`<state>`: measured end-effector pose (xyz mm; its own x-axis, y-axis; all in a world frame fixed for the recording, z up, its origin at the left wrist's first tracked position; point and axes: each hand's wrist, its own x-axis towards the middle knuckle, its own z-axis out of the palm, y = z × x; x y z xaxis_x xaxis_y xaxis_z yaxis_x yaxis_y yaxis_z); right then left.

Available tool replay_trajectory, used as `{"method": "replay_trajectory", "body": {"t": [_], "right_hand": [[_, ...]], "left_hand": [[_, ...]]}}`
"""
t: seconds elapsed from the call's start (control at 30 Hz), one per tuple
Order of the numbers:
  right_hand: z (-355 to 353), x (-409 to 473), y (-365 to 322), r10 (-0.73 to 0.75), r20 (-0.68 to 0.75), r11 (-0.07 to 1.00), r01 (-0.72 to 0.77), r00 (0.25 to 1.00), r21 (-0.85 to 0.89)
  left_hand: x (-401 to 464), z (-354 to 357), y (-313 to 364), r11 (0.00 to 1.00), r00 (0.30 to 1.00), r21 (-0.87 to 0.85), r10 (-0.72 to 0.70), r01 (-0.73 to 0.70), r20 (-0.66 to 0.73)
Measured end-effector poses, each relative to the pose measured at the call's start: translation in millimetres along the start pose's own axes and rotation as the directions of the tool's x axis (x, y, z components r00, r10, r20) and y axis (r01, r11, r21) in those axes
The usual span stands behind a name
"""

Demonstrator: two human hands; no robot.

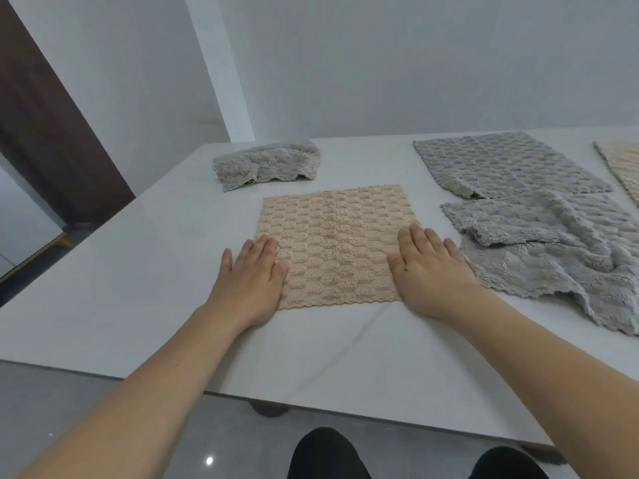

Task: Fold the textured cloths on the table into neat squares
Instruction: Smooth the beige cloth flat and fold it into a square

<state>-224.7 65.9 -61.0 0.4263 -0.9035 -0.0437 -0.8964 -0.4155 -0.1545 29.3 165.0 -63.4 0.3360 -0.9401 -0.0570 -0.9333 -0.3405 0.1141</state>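
Observation:
A beige textured cloth [335, 243] lies flat and spread out in the middle of the white table [138, 271]. My left hand [250, 278] lies flat with straight fingers on the cloth's left edge. My right hand [432, 271] presses flat on its right edge. A folded grey cloth [266, 164] sits behind it to the left. A flat grey cloth [501, 164] lies at the back right. A rumpled grey cloth [553, 247] sits right beside my right hand.
Another beige cloth [622, 167] shows at the far right edge of the view. The table's near edge runs just in front of my knees [328, 454]. White walls stand behind the table, and a dark door [45, 133] is at the left.

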Motion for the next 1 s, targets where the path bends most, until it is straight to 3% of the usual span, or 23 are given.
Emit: {"method": "replay_trajectory", "body": {"t": [0.1,0.2,0.27,0.37,0.5,0.57,0.83,1.0], "right_hand": [[-5.5,-2.7,-12.1,0.017,-0.081,0.995,-0.025,0.997,-0.092],[-11.6,-18.7,-22.8,-0.141,-0.288,0.986,0.110,0.947,-0.123],[-14.4,-31.2,-25.6,-0.255,-0.288,0.967,0.243,0.923,-0.075],[-19.2,-43.1,-23.8,-0.347,-0.127,0.938,0.345,0.929,-0.044],[-31.1,-49.7,-21.7,-0.351,-0.047,0.935,0.348,0.935,-0.064],[-35.3,-53.7,-18.7,-0.361,-0.014,0.927,0.357,0.932,-0.113],[-35.2,-72.0,-10.3,-0.332,-0.058,0.928,0.315,0.941,-0.199],[-28.4,-78.2,-21.2,-0.302,-0.090,0.915,0.263,0.949,-0.305]], "left_hand": [[-8.0,-5.7,7.5,0.994,0.994,0.110,0.032,-0.021,-0.102],[-33.2,-13.9,15.9,0.936,0.892,0.151,0.349,-0.318,-0.287],[-51.7,-18.5,23.0,0.880,0.841,0.121,0.475,-0.460,-0.258],[-61.4,-26.6,24.3,0.877,0.863,0.124,0.480,-0.465,-0.161],[-56.5,-34.5,31.1,0.874,0.889,0.263,0.446,-0.409,-0.100],[-56.5,-36.6,34.8,0.885,0.904,0.254,0.420,-0.389,-0.078],[-70.9,-45.5,36.1,0.901,0.917,0.178,0.397,-0.396,0.027],[-80.1,-34.1,53.6,0.841,0.911,0.414,0.408,-0.349,-0.059]]}}
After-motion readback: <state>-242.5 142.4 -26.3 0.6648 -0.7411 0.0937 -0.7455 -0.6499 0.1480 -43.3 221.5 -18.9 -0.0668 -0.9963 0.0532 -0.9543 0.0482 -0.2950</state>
